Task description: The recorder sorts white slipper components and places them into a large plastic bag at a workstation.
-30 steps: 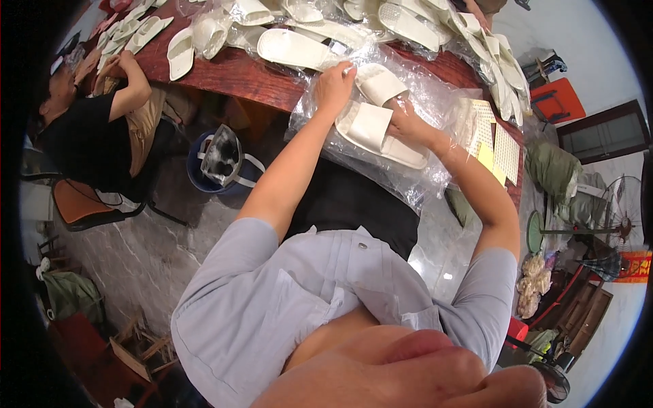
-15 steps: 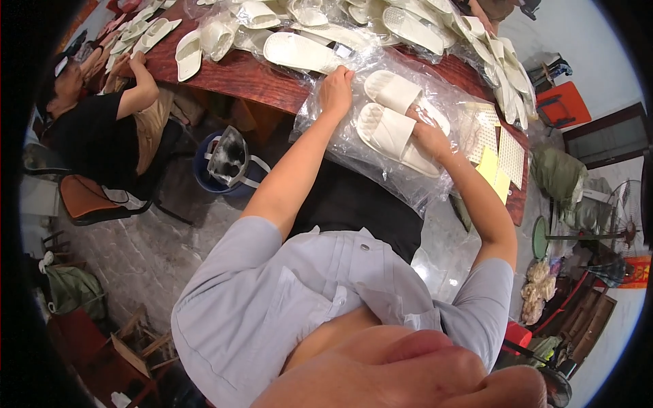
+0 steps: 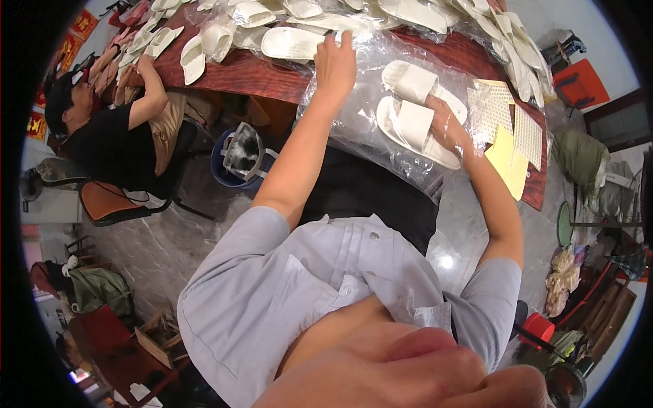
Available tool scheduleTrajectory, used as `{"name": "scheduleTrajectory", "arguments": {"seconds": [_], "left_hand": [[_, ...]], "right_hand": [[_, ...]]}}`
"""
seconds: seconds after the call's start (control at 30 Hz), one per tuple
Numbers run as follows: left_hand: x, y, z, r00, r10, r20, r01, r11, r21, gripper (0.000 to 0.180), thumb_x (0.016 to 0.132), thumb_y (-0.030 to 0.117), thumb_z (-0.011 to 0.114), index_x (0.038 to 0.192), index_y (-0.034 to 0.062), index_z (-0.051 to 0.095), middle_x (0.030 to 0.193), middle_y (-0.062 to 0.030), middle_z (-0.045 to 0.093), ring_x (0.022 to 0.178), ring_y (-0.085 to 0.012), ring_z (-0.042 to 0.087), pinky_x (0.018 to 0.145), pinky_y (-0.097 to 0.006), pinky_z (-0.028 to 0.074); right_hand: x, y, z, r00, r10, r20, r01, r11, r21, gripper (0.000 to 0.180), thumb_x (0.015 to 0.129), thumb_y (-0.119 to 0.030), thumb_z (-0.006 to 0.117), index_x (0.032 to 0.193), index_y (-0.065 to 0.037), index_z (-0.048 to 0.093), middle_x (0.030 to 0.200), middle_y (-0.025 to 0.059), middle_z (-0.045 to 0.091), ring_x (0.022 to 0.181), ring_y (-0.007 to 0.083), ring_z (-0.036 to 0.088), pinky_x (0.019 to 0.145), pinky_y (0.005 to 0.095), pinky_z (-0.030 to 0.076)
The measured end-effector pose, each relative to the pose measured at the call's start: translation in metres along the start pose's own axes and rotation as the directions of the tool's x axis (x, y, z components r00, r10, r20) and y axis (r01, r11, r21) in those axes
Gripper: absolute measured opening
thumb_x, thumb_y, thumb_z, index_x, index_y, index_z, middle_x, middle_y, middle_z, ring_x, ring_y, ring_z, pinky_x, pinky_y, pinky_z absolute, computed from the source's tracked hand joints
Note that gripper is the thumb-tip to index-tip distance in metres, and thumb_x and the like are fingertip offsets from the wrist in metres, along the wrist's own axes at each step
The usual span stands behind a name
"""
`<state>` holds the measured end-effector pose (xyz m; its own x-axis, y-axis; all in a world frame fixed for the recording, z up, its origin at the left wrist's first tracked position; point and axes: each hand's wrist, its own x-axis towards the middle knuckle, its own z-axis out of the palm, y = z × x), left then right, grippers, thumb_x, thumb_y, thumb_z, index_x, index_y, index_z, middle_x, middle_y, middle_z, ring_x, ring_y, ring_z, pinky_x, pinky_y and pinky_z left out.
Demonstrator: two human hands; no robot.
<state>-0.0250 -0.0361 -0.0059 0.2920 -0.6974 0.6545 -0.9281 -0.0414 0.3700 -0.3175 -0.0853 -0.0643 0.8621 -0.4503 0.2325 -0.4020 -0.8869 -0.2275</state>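
Note:
A pair of cream slippers (image 3: pixel 408 126) lies side by side on clear plastic bags (image 3: pixel 371 146) at the table's near edge. My right hand (image 3: pixel 449 129) grips the pair around the straps, with its fingertips partly hidden. To the left my left hand (image 3: pixel 335 68) reaches over the plastic, two fingers stretched out and apart. Its fingertips are beside a loose cream slipper (image 3: pixel 291 43) and a small dark-and-white piece; the thumb is hidden, and nothing shows in the hand.
More slippers (image 3: pixel 415 13) are heaped along the far side of the red-brown table (image 3: pixel 248 80). Perforated cream sheets (image 3: pixel 527 136) and yellow papers (image 3: pixel 507 163) lie at the right. A blue bucket (image 3: pixel 224 166) stands on the floor. Another person (image 3: pixel 112 136) sits at left, handling slippers.
My left hand has gone from a closed fist to stretched fingers, a little farther over the table. The slippers and my right hand appear slightly farther right as the whole view shifts.

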Motion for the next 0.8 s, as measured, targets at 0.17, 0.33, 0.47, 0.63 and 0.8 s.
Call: {"name": "scheduleTrajectory", "arguments": {"seconds": [0.17,0.33,0.47,0.63,0.8], "left_hand": [[0.028,0.046,-0.014,0.850,0.443,0.286,-0.361,0.884,-0.297,0.043,0.093,0.029,0.060,0.133,0.0166,0.051,0.127,-0.0167,0.056,0.117,-0.0414,0.051,0.095,-0.050,0.044],[0.015,0.058,0.042,0.711,0.392,0.584,-0.338,0.919,-0.205,0.048,0.094,0.052,0.049,0.138,0.0311,0.050,0.137,-0.0155,0.049,0.130,-0.0367,0.041,0.103,-0.059,0.032],[-0.019,0.003,0.083,0.771,0.394,0.500,-0.324,0.919,-0.226,0.055,0.093,0.061,0.044,0.142,0.0354,0.047,0.137,-0.0137,0.049,0.133,-0.0318,0.038,0.106,-0.054,0.023],[-0.027,0.011,0.083,0.783,0.434,0.446,-0.393,0.900,-0.187,0.056,0.093,0.061,0.045,0.143,0.0368,0.045,0.137,-0.0116,0.048,0.133,-0.0296,0.037,0.106,-0.052,0.020],[-0.024,0.020,0.073,0.732,0.407,0.546,-0.405,0.905,-0.133,0.059,0.087,0.072,0.043,0.142,0.0517,0.038,0.149,-0.0174,0.037,0.141,-0.0432,0.024,0.109,-0.062,0.016]], "right_hand": [[0.005,0.001,-0.001,0.999,-0.051,-0.003,0.050,0.996,-0.074,0.033,0.085,-0.010,0.056,0.117,-0.006,0.064,0.127,0.0195,0.055,0.126,0.0387,0.046,0.110,0.0474,0.031],[-0.008,0.023,0.019,0.998,0.058,-0.017,-0.057,0.997,0.047,0.033,0.086,-0.011,0.056,0.118,-0.005,0.063,0.130,0.0188,0.055,0.127,0.0387,0.046,0.108,0.0459,0.035],[-0.003,-0.013,-0.008,0.998,0.036,-0.054,-0.035,0.999,0.021,0.026,0.081,-0.009,0.061,0.105,-0.003,0.070,0.123,0.0169,0.061,0.122,0.0353,0.051,0.105,0.0412,0.040],[-0.022,-0.017,-0.034,0.994,0.111,-0.015,-0.111,0.993,-0.041,0.032,0.078,-0.006,0.061,0.108,-0.004,0.070,0.124,0.0178,0.060,0.122,0.0354,0.051,0.105,0.0407,0.040],[-0.050,-0.031,-0.069,0.972,0.204,-0.119,-0.218,0.968,-0.121,0.038,0.078,0.000,0.056,0.114,-0.003,0.068,0.130,0.0181,0.057,0.128,0.0351,0.047,0.108,0.0391,0.038]]}}
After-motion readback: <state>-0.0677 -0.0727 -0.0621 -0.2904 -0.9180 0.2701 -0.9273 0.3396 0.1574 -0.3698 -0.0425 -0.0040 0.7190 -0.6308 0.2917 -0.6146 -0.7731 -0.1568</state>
